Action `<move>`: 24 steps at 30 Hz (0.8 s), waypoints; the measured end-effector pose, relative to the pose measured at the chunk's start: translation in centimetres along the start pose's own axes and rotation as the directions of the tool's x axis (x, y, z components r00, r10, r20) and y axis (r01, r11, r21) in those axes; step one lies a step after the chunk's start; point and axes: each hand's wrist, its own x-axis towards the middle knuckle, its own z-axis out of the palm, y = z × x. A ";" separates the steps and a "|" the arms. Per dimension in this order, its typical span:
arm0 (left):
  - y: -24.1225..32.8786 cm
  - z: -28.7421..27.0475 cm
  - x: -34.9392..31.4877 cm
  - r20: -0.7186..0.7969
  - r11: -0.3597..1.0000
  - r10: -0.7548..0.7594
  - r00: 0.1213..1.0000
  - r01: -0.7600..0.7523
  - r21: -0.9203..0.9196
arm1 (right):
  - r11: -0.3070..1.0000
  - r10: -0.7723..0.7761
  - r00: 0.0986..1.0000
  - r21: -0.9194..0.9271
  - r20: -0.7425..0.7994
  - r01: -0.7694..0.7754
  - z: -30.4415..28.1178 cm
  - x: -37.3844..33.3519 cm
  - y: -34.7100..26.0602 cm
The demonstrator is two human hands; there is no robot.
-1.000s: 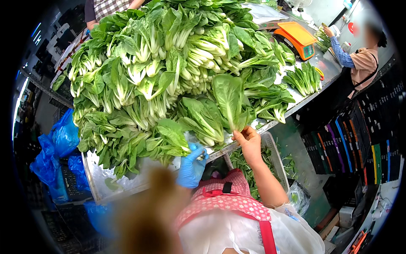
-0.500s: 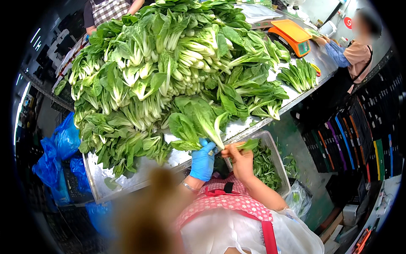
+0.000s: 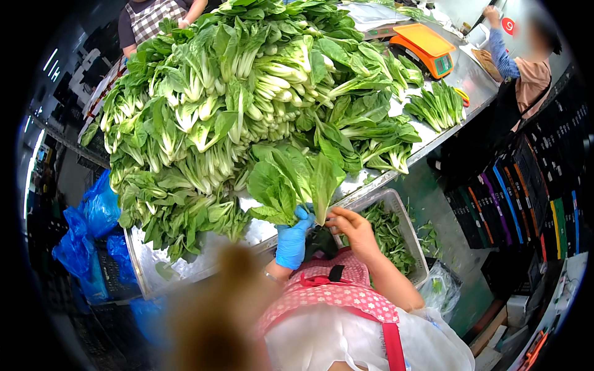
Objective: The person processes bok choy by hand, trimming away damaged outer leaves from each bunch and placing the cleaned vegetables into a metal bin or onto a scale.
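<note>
My left hand (image 3: 292,240), in a blue glove, is closed around the stem end of a bok choy (image 3: 288,185), whose broad green leaves point away from me over the table edge. Beside that stem end is my bare right hand (image 3: 354,230). Its index finger and thumb are apart at the pale base, and no loose leaf shows in it. Whether those fingertips touch the stem I cannot tell. Just beyond, a large heap of bok choy (image 3: 204,105) covers much of the metal table (image 3: 185,275).
Under the table edge at right stands a grey bin (image 3: 409,232) of loose leaves. An orange scale (image 3: 427,46) sits farther back, near a bok choy bundle (image 3: 438,106). Blue plastic bags (image 3: 99,207) hang at left. Two other people stand across the table and at far right.
The loose leaf in my right hand is gone from it, and that hand is back at the stem base. The bok choy has turned more upright in my left hand. The person at right raised an arm.
</note>
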 end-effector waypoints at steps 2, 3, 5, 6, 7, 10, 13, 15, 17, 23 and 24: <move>0.4 0.1 -0.1 -0.036 0.999 -0.004 0.999 0.006 0.036 | 0.991 0.032 0.989 -0.135 0.148 -0.012 2.1 0.9 -1.4; 0.5 0.0 0.0 -0.064 1.000 0.001 0.998 0.001 0.022 | 0.991 0.017 0.992 -0.131 0.126 -0.001 2.5 1.1 -1.3; 0.3 -0.7 0.1 -0.086 0.999 0.033 0.996 -0.034 -0.010 | 0.992 -0.007 0.996 -0.127 0.088 0.018 3.1 1.6 -0.7; -0.2 -1.3 0.4 -0.081 0.998 0.060 0.995 -0.063 -0.028 | 0.985 -0.078 0.995 -0.151 0.054 0.086 3.6 1.7 -0.4; -0.4 -1.8 0.6 -0.076 0.995 0.088 0.993 -0.091 -0.045 | 0.973 -0.150 0.988 -0.176 0.022 0.151 4.2 1.7 -0.1; 0.7 -1.3 0.4 -0.118 0.998 0.023 0.993 -0.030 -0.061 | 0.879 -0.288 0.956 -0.411 -0.050 0.243 4.9 1.5 1.0; 0.8 -1.3 0.1 -0.176 1.000 0.000 0.984 0.000 0.002 | 0.504 -0.585 0.803 -0.725 0.112 0.468 5.3 1.9 0.8; 0.8 -1.4 0.2 -0.187 1.000 -0.006 0.982 0.009 0.015 | 0.620 -0.517 0.854 -0.659 0.066 0.426 5.9 1.6 0.6; 1.0 -1.4 0.5 -0.202 1.000 -0.028 0.979 0.025 -0.016 | 0.712 -0.474 0.880 -0.583 0.011 0.391 6.4 1.6 0.7; 1.0 -1.3 0.5 -0.209 0.996 -0.038 0.977 0.021 -0.082 | 0.979 -0.045 0.990 -0.203 -0.133 0.017 5.8 2.6 1.3; 1.2 -1.1 0.4 -0.207 0.997 -0.039 0.978 0.023 -0.079 | 0.982 0.017 0.991 -0.183 -0.133 -0.041 5.8 2.6 1.1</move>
